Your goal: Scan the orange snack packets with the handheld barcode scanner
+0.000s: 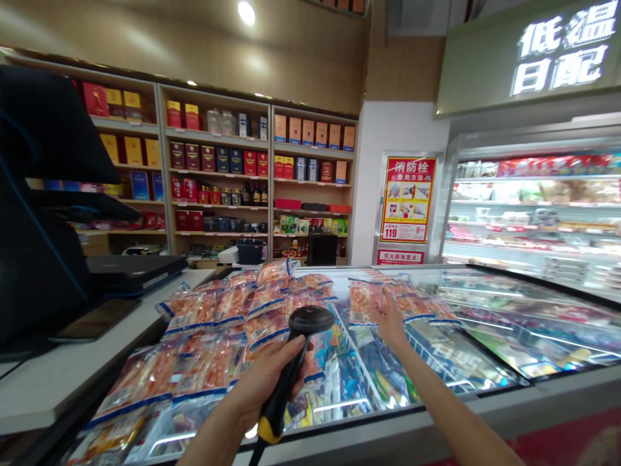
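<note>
My left hand (264,378) is wrapped round the handle of a black barcode scanner (310,318) with a yellow band near its base; its head points forward over the freezer's glass top. My right hand (388,321) is at the right side of a clear, blue-edged packet of orange-pink food (359,301), with its fingers on the packet and partly blurred. More such packets (422,304) lie just right of that hand. On the left, a large pile of matching packets (204,366) covers the glass.
A chest freezer (485,382) with a glass top spans the front, bagged goods showing inside. At left stand a black checkout terminal (43,194) and a white counter (48,382) with a dark phone-like slab (97,320). Shelves of boxes (218,158) and a lit chiller (533,213) stand behind.
</note>
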Tool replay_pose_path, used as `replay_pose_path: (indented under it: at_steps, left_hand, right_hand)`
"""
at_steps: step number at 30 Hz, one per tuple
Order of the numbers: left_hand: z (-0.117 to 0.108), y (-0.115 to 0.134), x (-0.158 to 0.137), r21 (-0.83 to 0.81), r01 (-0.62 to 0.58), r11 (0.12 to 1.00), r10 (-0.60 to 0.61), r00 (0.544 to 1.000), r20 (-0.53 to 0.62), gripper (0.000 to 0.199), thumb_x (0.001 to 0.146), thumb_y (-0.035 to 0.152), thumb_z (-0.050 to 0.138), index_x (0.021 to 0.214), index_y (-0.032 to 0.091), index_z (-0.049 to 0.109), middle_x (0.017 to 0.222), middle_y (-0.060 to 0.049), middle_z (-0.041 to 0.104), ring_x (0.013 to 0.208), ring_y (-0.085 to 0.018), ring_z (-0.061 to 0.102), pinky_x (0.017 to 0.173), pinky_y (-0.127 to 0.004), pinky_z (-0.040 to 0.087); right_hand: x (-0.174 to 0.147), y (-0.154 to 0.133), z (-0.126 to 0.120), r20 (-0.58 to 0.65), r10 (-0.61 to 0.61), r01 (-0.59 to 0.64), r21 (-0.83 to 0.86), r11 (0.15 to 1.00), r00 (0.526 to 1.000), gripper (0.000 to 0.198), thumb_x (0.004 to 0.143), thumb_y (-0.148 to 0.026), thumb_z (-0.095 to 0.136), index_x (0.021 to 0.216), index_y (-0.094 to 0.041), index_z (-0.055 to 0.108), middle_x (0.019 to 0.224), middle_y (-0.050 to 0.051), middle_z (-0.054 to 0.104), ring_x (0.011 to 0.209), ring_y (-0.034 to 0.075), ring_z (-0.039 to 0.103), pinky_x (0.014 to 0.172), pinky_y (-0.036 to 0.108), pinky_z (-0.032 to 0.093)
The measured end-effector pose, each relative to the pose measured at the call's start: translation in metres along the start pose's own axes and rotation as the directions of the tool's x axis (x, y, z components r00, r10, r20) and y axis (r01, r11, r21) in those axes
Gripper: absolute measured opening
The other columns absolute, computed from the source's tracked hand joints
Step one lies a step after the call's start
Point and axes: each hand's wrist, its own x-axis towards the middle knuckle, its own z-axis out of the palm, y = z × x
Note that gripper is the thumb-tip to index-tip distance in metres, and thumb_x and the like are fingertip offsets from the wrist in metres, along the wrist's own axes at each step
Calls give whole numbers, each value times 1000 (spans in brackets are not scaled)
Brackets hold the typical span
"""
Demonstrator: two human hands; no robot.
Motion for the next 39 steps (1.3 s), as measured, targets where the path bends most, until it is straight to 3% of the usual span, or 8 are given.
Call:
replay_pose_path:
  at_steps: [5, 12, 17, 22, 30, 35, 39]
  left_hand:
    - [1, 4, -4, 40, 4, 999, -6, 999, 42, 30, 68, 45, 47, 74, 15, 49, 52, 3, 49, 35, -5, 41, 34, -16, 28]
    - [10, 3, -4, 24, -3, 1000, 2, 1000, 12, 32, 64, 46, 51, 71, 16, 46, 48, 4, 49, 33, -5, 42, 34, -16, 26]
    - [13, -2, 7, 29, 42, 999, -43, 999, 28, 34, 61, 48, 53, 73, 16, 46, 48, 3, 50, 35, -6, 43, 35, -17, 28]
    - [5, -4, 15, 28, -18, 999, 18, 1000, -25, 34, 63, 48, 51, 73, 15, 46, 50, 3, 50, 35, -6, 42, 35, -17, 28]
    - [-1, -4, 21, 45, -70, 997, 73, 994, -84, 28, 67, 43, 49, 66, 15, 45, 50, 3, 49, 37, -6, 42, 36, -17, 29]
    - [-1, -2, 35, 37, -7, 999, 8, 1000, -21, 30, 66, 45, 49, 63, 14, 45, 49, 2, 49, 36, -6, 42, 36, -17, 29]
    - [9, -8, 48, 20, 19, 1000, -19, 1000, -21, 29, 66, 44, 50, 68, 15, 45, 51, 3, 49, 37, -5, 42, 37, -17, 30]
  right_hand:
    - [15, -2, 15, -28, -3, 4, 31, 1000, 1000, 61, 67, -31, 39, 123, -12, 23, 122, 11, 36, 110, 19, 34, 90, 31, 27]
    - [19, 8, 24, -54, -1, 2, 17, 1000, 999, 61, 67, -31, 39, 122, -12, 24, 121, 12, 37, 109, 19, 36, 88, 31, 30]
    - [17, 10, 17, -29, 9, -9, -13, 1000, 1000, 60, 67, -30, 38, 123, -13, 24, 118, 11, 41, 102, 19, 42, 84, 30, 33]
    - [27, 19, -12, -76, 108, -118, -138, 983, 991, 58, 68, -31, 38, 121, -12, 27, 101, 10, 53, 84, 19, 52, 75, 31, 38]
    - [70, 48, -58, -223, 237, -302, -327, 896, 946, 51, 72, -30, 35, 118, -7, 34, 91, 13, 56, 88, 23, 51, 75, 31, 37]
    - [87, 83, -104, -340, 318, -429, -329, 841, 885, 49, 71, -29, 36, 117, -11, 37, 89, 11, 57, 86, 23, 51, 72, 32, 37]
    - [72, 121, -146, -415, 358, -510, -351, 785, 837, 48, 66, -31, 40, 111, -14, 44, 86, 10, 58, 82, 23, 52, 67, 31, 38]
